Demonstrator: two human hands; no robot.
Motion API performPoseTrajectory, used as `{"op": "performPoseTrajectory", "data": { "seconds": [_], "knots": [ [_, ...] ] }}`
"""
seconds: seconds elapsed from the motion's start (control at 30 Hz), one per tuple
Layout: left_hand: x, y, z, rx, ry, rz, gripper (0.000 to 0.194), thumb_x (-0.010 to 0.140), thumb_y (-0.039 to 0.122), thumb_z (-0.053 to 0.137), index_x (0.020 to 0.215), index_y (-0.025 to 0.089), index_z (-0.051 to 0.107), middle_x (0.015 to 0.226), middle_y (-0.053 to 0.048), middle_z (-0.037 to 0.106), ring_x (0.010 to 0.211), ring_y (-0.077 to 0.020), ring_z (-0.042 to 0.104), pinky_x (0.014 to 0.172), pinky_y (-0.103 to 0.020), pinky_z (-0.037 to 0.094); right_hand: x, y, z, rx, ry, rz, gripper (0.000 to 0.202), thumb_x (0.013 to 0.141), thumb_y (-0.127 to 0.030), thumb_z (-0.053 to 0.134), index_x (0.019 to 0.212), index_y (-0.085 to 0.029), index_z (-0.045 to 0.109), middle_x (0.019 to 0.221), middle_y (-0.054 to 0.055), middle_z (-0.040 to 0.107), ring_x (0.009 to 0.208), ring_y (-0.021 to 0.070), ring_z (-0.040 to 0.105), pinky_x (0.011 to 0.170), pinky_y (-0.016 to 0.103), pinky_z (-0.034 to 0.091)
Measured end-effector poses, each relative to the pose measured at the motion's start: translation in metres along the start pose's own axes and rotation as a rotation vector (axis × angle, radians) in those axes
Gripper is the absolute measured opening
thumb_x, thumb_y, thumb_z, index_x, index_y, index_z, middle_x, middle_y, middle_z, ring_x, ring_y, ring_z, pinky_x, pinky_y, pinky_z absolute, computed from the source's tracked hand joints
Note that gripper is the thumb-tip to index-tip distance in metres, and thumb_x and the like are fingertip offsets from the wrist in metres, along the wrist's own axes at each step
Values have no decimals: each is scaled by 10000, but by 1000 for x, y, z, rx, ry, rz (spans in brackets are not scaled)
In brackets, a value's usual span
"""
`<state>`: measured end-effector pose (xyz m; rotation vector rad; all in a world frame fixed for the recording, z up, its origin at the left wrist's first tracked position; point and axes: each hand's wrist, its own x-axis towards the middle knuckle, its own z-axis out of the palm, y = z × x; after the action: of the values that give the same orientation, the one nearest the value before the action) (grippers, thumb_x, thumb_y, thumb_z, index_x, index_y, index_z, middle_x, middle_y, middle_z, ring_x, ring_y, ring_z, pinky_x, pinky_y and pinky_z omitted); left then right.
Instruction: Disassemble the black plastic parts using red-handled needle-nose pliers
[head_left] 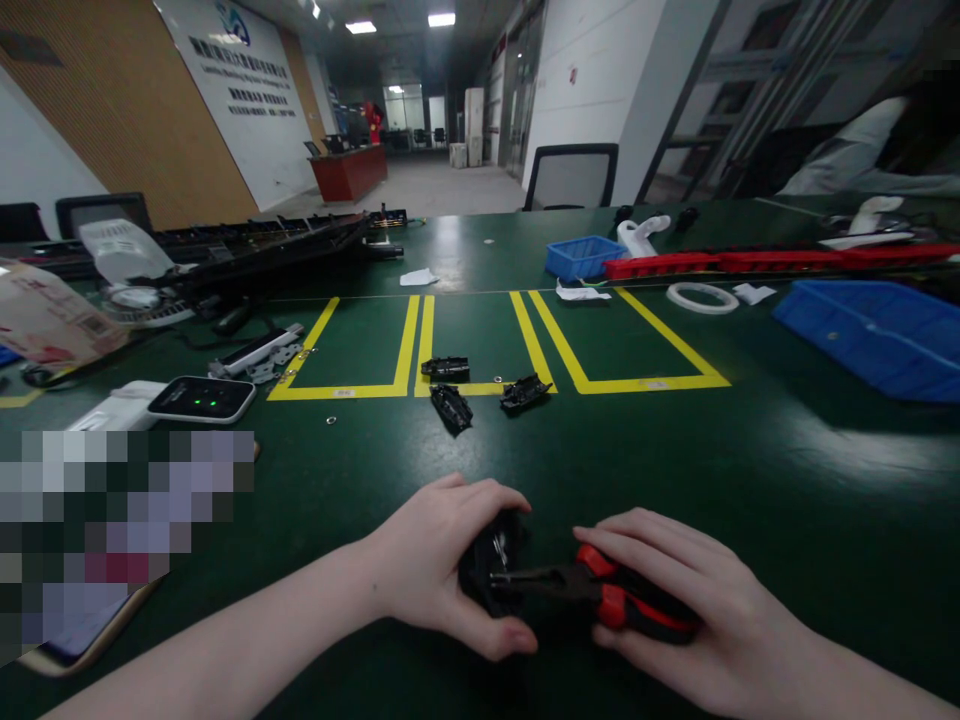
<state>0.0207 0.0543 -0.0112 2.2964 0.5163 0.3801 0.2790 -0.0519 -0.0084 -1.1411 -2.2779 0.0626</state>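
Note:
My left hand [457, 565] is closed round a dark black plastic part [487, 565], its thumb and fingers on opposite sides. In my right hand [690, 590] are long-nose pliers [574, 582] with red and black handles. The tips of the pliers reach into the black part, at a small shiny metal bit whose kind I cannot make out. Beyond my hands, three similar black plastic pieces lie on the table: one piece [446, 369] on its side, a second piece [451, 409] tilted in front of it, and a third piece [525, 392] to the right.
Yellow tape [495, 390] marks rectangles on the green table [360, 480]. At left lie a phone [90, 610], a white-edged device [202, 398] and metal parts [259, 352]. Blue bins [877, 340], a tape roll [702, 298] and a red strip [780, 262] are at right. A person's sleeve [847, 150] shows beyond.

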Motion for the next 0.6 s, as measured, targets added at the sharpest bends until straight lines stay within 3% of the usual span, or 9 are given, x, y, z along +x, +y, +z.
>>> {"op": "performPoseTrajectory", "data": {
  "seconds": [0.3,0.6],
  "knots": [
    [0,1,1,38,22,-3,819,677,680,715,1285,167,519,1037,-77,653,866,-241,614,872,-423,506,5,-3,-4,65,-102,97,394,873,-356,695,1227,-224,583,1030,59,713,870,162,712,727,250,609],
    [1,3,-3,7,11,-22,801,667,592,775,1298,175,511,1071,-75,644,888,-241,606,873,-413,493,3,0,0,123,-107,179,387,825,-317,737,1189,-264,615,1038,44,704,896,165,702,759,263,603]
  ]
}}
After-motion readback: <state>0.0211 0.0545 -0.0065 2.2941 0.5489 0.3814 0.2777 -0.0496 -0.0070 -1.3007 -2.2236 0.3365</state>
